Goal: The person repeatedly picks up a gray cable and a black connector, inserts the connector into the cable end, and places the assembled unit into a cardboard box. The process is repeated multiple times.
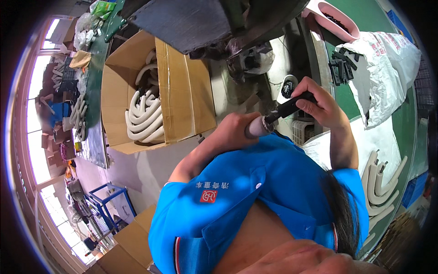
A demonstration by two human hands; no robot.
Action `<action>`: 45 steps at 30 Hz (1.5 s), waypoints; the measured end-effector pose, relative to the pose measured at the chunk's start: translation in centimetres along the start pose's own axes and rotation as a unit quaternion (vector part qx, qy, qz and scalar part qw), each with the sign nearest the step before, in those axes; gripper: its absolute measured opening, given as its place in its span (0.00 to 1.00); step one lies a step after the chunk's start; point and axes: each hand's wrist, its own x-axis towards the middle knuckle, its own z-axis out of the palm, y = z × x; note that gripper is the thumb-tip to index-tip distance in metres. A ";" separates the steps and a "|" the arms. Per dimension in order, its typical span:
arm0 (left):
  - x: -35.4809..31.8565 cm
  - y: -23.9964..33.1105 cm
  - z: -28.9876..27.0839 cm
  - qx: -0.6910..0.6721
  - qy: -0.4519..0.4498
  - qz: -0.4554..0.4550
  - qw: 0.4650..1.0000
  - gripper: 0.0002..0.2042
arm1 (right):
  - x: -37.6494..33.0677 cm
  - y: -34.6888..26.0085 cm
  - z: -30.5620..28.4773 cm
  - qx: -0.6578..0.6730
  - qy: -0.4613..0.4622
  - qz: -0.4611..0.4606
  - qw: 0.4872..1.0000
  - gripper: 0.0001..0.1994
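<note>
In front of my blue shirt, my left hand (235, 130) is closed around the end of a pale grey, foam-covered tube (258, 128). My right hand (321, 102) pinches a black bar-shaped piece (286, 108) between thumb and fingers. The lower left end of this piece meets the tube's open end; whether it sits inside cannot be made out. The rest of the tube is hidden behind my hand and body. Several similar black parts (343, 67) lie on the green table to the right.
At the left stands an open cardboard box (189, 91) with several curved pale tubes (145, 118). A dark machine (191, 27) looms ahead. The green table (365, 18) bears a pink container (315, 11), a white sack (388, 68) and more curved tubes (376, 187). A blue frame (109, 201) stands lower left.
</note>
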 end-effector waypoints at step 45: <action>-5.1 -1.1 -0.9 -0.090 0.009 -0.055 0.994 0.20 | -0.2 -1.1 6.9 0.186 0.026 0.113 0.976 0.10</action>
